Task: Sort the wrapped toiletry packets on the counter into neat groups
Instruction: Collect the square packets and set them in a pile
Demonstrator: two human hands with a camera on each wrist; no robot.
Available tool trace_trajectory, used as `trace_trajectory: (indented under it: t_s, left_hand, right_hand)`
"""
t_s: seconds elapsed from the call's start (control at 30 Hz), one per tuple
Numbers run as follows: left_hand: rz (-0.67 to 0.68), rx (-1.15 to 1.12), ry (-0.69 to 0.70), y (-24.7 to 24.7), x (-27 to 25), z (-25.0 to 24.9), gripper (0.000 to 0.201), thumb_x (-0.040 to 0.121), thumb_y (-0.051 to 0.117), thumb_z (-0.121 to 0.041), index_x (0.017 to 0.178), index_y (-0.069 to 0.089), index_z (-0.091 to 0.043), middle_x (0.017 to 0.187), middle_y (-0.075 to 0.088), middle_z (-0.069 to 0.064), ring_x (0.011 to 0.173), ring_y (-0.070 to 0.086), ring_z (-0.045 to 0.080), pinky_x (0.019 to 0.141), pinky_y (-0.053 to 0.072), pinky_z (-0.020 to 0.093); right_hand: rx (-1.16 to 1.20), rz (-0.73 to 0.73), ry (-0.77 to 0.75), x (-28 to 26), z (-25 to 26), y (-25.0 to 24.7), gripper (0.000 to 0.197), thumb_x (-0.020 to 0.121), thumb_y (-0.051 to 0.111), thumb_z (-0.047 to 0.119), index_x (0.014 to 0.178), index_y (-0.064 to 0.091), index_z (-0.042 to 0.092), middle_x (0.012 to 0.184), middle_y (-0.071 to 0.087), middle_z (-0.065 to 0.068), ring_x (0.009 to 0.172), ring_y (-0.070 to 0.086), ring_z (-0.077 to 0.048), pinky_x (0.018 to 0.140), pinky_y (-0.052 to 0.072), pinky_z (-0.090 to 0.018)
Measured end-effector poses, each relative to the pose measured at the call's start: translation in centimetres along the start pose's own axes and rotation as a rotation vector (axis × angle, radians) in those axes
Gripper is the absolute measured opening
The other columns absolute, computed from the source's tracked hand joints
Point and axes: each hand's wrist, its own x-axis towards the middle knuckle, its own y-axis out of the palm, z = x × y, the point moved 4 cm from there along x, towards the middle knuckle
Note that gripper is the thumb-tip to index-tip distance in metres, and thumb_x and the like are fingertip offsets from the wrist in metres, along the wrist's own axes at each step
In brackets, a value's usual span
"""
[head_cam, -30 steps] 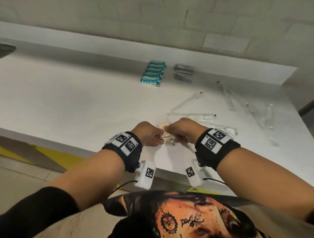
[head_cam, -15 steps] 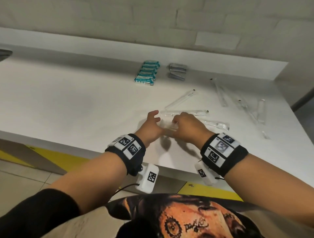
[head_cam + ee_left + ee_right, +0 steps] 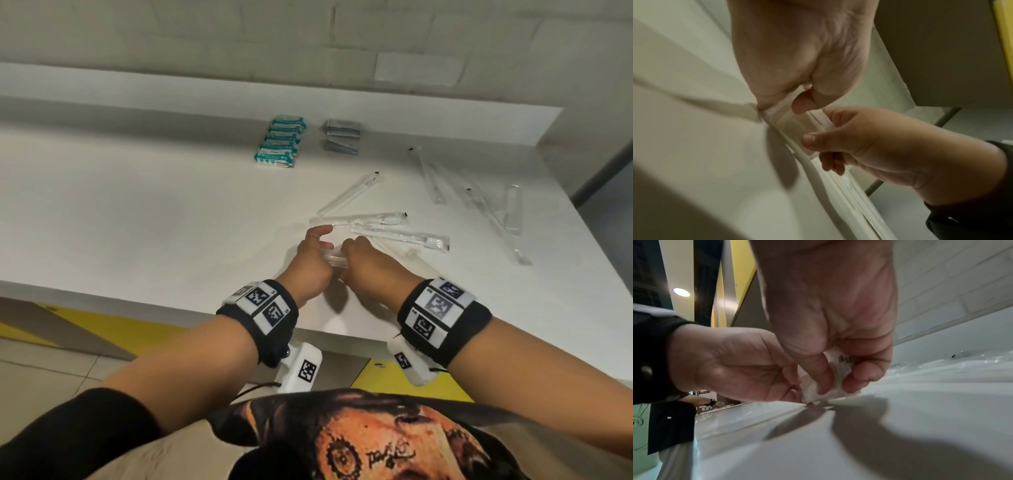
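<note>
Scene: person at a white counter [image 3: 144, 212], both hands over its front edge, sorting wrapped toiletry pkts.
Held pkt: small clear-wrapped packet [image 3: 335, 261] pinched between both hands, just above the counter near the front edge; lower corner touches or nearly touches the surface in right-wrist view.
Left hand: left hand [image 3: 310, 263] grips the pkt's left end, thumb & curled fingers closed on it; one finger w/ a ring sticks out fwd.
Right hand: right hand [image 3: 364, 265] grips the pkt's right end, thumb opposite fingertips, fingers curled round the wrap.
Print on pkt: small dark printed marks on the wrapper [image 3: 844, 360], too blurred to read.
Clear long pkts: loose scatter of clear sleeves [image 3: 383, 226] just beyond the hands, mid-counter; one lies diag. further back; another loose lot [image 3: 493, 205] toward the right edge.
Teal group: row of teal-and-white packets [image 3: 279, 142] lined up near the back edge, left of centre-right; print too small to read.
Grey group: short stack of grey sachets [image 3: 342, 137] just right of the teal row, apart from it.
Wrists: black bands w/ square code tags [image 3: 265, 308] on both forearms.
Clothing: black sleeve at left arm; printed shirt below, lettering not legible.
</note>
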Motion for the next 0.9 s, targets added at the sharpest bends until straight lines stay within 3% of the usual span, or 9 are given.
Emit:
trace_trajectory:
  t_s: [0.07, 0.13, 0.23, 0.33, 0.4, 0.53, 0.63, 0.8, 0.9]
  left_hand:
    - [0.031, 0.066, 0.016, 0.1, 0.3, 0.1, 0.069, 0.078, 0.069, 0.005, 0.135, 0.038, -0.017, 0.123, 0.051, 0.014, 0.099, 0.056, 0.021, 0.088, 0.048, 0.028]
    - [0.075, 0.135, 0.024, 0.1, 0.4, 0.1, 0.066, 0.078, 0.07, 0.004, 0.134, 0.038, -0.013, 0.115, 0.056, 0.011, 0.093, 0.057, 0.019, 0.079, 0.047, 0.02]
    - [0.093, 0.196, 0.006, -0.5, 0.7, -0.5, 0.061, 0.084, 0.061, 0.002, 0.136, 0.036, -0.016, 0.114, 0.056, 0.008, 0.094, 0.057, 0.017, 0.074, 0.046, 0.015]
    - [0.054, 0.101, -0.055, -2.1, 1.8, -1.4, 0.064, 0.085, 0.058, -0.004, 0.14, 0.032, -0.021, 0.121, 0.056, 0.006, 0.104, 0.059, 0.021, 0.09, 0.05, 0.033]
    - [0.08, -0.036, -0.07, -2.7, 2.3, -2.3, 0.069, 0.081, 0.066, -0.012, 0.141, 0.032, -0.018, 0.122, 0.058, 0.008, 0.103, 0.058, 0.022, 0.089, 0.046, 0.034]
    - [0.175, -0.311, -0.071, -3.3, 3.7, -4.3, 0.063, 0.074, 0.074, -0.01, 0.131, 0.045, -0.01, 0.117, 0.066, 0.019, 0.101, 0.061, 0.024, 0.089, 0.046, 0.036]
    - [0.179, -0.306, -0.075, -4.1, 5.3, -5.2, 0.056, 0.072, 0.07, -0.009, 0.124, 0.049, -0.006, 0.114, 0.066, 0.024, 0.094, 0.061, 0.025, 0.088, 0.046, 0.037]
    - [0.188, -0.22, -0.082, -5.5, 9.7, -6.1, 0.029, 0.086, 0.056, 0.006, 0.115, 0.057, 0.001, 0.078, 0.064, 0.01, 0.066, 0.06, 0.016, 0.071, 0.054, 0.027]
    - [0.205, -0.144, -0.08, -6.0, 12.9, -7.1, 0.017, 0.086, 0.053, 0.006, 0.098, 0.064, 0.0, 0.078, 0.061, 0.014, 0.065, 0.057, 0.018, 0.068, 0.051, 0.028]
  right_hand:
    - [-0.042, 0.019, -0.018, 0.1, -0.2, 0.1, 0.03, 0.091, 0.055, 0.02, 0.118, 0.046, 0.01, 0.114, 0.045, -0.01, 0.081, 0.058, -0.029, 0.069, 0.049, -0.039]
    - [-0.082, 0.057, -0.04, 0.0, -0.3, 0.3, 0.03, 0.092, 0.054, 0.017, 0.12, 0.045, 0.01, 0.115, 0.045, -0.011, 0.082, 0.059, -0.029, 0.07, 0.05, -0.04]
    - [-0.083, 0.084, -0.025, 0.3, -0.4, -0.5, 0.026, 0.09, 0.056, 0.016, 0.114, 0.046, 0.012, 0.112, 0.05, -0.008, 0.084, 0.06, -0.026, 0.068, 0.049, -0.037]
    - [0.147, 0.03, 0.015, 0.9, -0.4, -2.9, 0.017, 0.091, 0.057, 0.026, 0.099, 0.048, 0.014, 0.089, 0.054, -0.001, 0.077, 0.055, -0.019, 0.057, 0.041, -0.026]
    - [0.344, -0.014, 0.033, 1.5, -0.3, -4.6, 0.019, 0.09, 0.06, 0.025, 0.096, 0.048, 0.012, 0.079, 0.052, 0.001, 0.073, 0.053, -0.019, 0.053, 0.039, -0.025]
    - [0.749, -0.004, 0.054, 3.1, -0.5, -6.5, 0.029, 0.089, 0.065, 0.02, 0.112, 0.053, 0.007, 0.089, 0.063, -0.009, 0.065, 0.056, -0.015, 0.052, 0.041, -0.025]
    - [0.865, 0.015, 0.07, 4.5, -0.7, -7.2, 0.029, 0.087, 0.066, 0.021, 0.113, 0.057, 0.01, 0.089, 0.066, -0.005, 0.071, 0.057, -0.014, 0.057, 0.041, -0.024]
    - [0.985, -0.108, 0.188, 8.3, -1.0, -8.3, 0.014, 0.09, 0.06, 0.02, 0.092, 0.067, 0.009, 0.078, 0.063, -0.003, 0.066, 0.056, -0.014, 0.059, 0.043, -0.025]
    - [0.985, -0.152, 0.241, 11.5, -1.6, -8.9, 0.008, 0.086, 0.065, 0.015, 0.082, 0.065, 0.009, 0.069, 0.059, -0.003, 0.06, 0.054, -0.016, 0.059, 0.045, -0.028]
